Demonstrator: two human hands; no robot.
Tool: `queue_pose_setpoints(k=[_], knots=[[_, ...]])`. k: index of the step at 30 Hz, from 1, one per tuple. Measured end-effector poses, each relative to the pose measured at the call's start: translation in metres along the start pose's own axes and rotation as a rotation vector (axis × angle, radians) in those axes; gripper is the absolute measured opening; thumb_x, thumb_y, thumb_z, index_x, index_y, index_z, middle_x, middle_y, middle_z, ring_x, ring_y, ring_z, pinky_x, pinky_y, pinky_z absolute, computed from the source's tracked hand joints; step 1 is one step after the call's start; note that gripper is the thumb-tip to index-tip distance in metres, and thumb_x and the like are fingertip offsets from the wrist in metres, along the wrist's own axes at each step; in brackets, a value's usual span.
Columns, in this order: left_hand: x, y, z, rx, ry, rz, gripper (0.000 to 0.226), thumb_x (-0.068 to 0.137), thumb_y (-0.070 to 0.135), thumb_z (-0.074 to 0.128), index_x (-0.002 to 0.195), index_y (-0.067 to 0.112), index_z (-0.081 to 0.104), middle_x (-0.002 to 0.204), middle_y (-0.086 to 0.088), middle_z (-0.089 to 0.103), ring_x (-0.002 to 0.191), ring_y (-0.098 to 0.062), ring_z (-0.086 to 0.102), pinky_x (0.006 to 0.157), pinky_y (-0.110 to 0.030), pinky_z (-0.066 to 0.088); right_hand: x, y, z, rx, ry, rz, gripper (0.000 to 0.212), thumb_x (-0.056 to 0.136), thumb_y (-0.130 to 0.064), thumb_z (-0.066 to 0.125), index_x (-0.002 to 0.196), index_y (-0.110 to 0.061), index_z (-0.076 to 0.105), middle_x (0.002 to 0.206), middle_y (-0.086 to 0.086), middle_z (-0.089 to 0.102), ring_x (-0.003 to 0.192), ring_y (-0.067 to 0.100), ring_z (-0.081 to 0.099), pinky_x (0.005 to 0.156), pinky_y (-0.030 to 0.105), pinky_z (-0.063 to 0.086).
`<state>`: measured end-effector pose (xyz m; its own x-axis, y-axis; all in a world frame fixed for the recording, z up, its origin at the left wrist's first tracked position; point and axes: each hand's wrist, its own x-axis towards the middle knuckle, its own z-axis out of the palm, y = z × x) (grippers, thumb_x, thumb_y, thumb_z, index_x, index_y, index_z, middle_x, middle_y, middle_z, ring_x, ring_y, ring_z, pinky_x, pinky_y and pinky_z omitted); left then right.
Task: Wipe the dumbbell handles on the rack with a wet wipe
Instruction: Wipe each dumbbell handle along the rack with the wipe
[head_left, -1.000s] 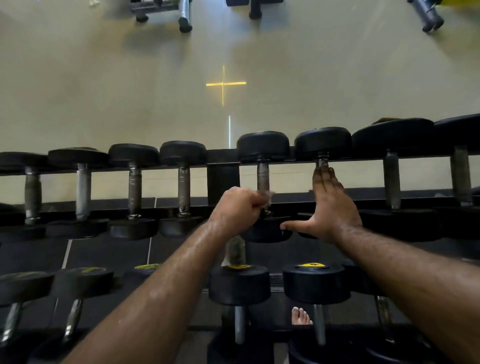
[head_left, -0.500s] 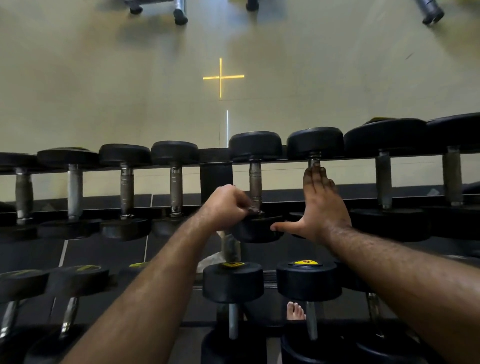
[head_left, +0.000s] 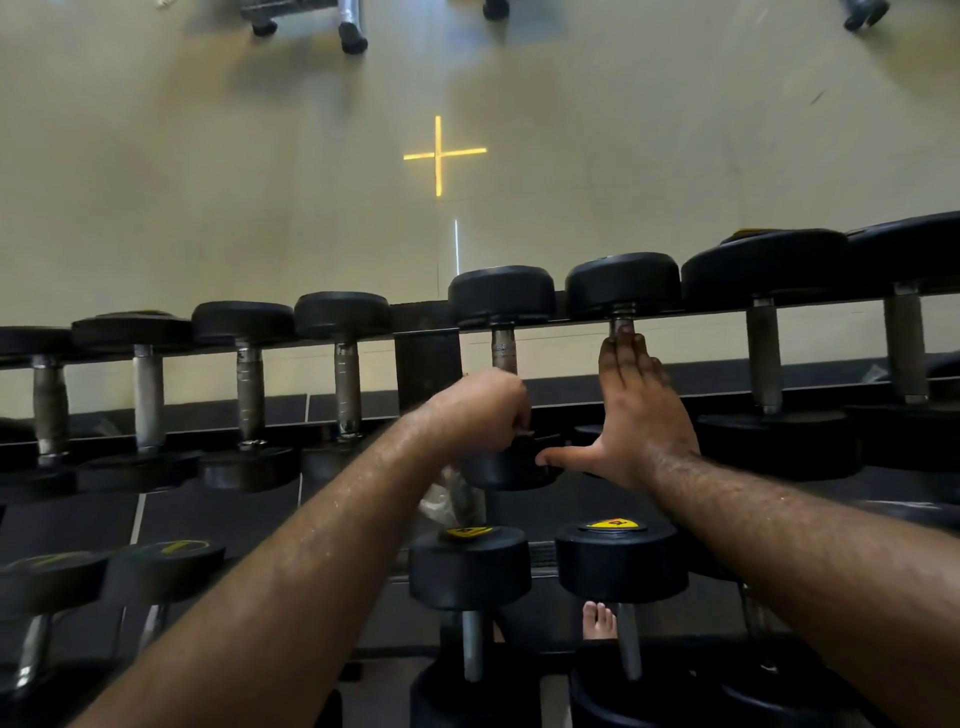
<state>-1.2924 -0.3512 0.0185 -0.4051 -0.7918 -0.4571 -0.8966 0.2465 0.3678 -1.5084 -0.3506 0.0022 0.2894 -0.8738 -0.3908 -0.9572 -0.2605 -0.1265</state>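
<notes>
Black dumbbells with grey metal handles lie side by side on the top tier of a black rack (head_left: 426, 358). My left hand (head_left: 483, 410) is closed around the near end of one dumbbell handle (head_left: 503, 349), just right of the rack's upright post. A sliver of the wet wipe (head_left: 523, 432) shows at its fingers; most of the wipe is hidden in the fist. My right hand (head_left: 641, 410) lies flat, fingers together and thumb out, over the neighbouring dumbbell's handle (head_left: 622, 326), holding nothing.
A lower tier holds more dumbbells, two with yellow labels (head_left: 613, 524). A crumpled clear wrapper (head_left: 447, 499) sits under my left wrist. My bare foot (head_left: 599, 621) shows below the rack. Beyond lies a pale floor with a yellow cross (head_left: 439, 154) and equipment legs (head_left: 350, 26).
My left hand has slid down the handle toward the near dumbbell head, exposing more of the handle above it. The right hand has stayed flat on the neighbouring dumbbell.
</notes>
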Motion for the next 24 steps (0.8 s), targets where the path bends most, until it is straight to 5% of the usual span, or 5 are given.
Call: queue_pose_setpoints(k=[4,8,11,17,24], knots=[[0.002,0.003,-0.012,-0.235,0.279,-0.067,0.016,0.095,0.022,0.076,0.11,0.021,0.082,0.106,0.006,0.075,0.095,-0.008,0.067,0.094,-0.03,0.057,-0.001,0.0,0.0,0.002,-0.01,0.003,0.174,0.038,-0.119,0.018,0.167,-0.008,-0.019,0.174,0.015,-0.031,0.163,0.031,-0.021,0.135,0.047,-0.001],[-0.003,0.014,0.0,-0.058,-0.009,0.017,0.025,0.097,0.018,0.069,0.118,0.025,0.079,0.114,0.005,0.076,0.104,-0.015,0.069,0.097,-0.034,0.056,-0.001,-0.001,-0.001,0.014,-0.001,0.0,0.175,0.038,-0.119,0.018,0.167,-0.008,-0.019,0.174,0.015,-0.03,0.164,0.031,-0.02,0.135,0.048,0.0],[-0.016,-0.012,-0.016,-0.137,-0.098,-0.107,0.012,0.093,0.027,0.077,0.105,0.027,0.081,0.101,0.01,0.075,0.092,-0.008,0.069,0.088,-0.031,0.06,-0.002,-0.001,-0.001,0.007,0.005,-0.002,0.172,0.044,-0.118,0.027,0.167,-0.008,-0.018,0.175,0.015,-0.028,0.164,0.031,-0.019,0.135,0.047,0.0],[-0.021,-0.02,-0.007,-0.288,0.101,-0.416,0.007,0.092,0.021,0.077,0.097,0.024,0.08,0.095,0.007,0.075,0.087,-0.011,0.07,0.083,-0.031,0.062,-0.003,-0.001,0.0,0.007,0.023,-0.004,0.17,0.047,-0.118,0.031,0.167,-0.008,-0.018,0.175,0.015,-0.028,0.163,0.031,-0.02,0.135,0.048,-0.001],[-0.029,-0.01,-0.02,-0.616,0.052,-0.295,0.013,0.09,0.018,0.08,0.081,0.026,0.076,0.081,0.007,0.073,0.078,-0.006,0.069,0.068,-0.024,0.054,-0.003,-0.003,0.0,0.002,0.043,0.002,0.17,0.048,-0.117,0.034,0.168,-0.008,-0.017,0.175,0.014,-0.027,0.164,0.03,-0.019,0.135,0.046,0.0]])
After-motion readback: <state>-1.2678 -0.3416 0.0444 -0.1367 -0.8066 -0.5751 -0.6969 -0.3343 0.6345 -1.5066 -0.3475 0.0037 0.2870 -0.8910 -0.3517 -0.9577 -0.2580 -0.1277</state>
